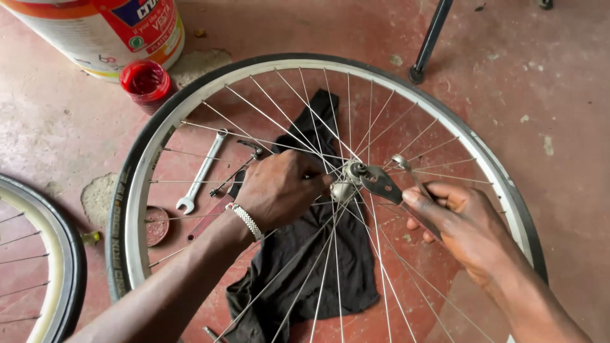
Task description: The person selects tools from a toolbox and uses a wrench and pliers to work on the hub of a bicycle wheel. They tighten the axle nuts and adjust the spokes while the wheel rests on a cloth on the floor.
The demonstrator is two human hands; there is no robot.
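The wheel lies flat on the red floor over a black rag, and at its hub I see my left hand clenched on the axle side while my right hand grips a flat wrench set on the hub.

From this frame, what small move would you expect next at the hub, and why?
Probably a short turn of the flat wrench by the right hand. Its jaw already sits on the hub axle, while the left hand grips the hub from the other side, seemingly steadying it. The bicycle wheel lies flat on the floor.
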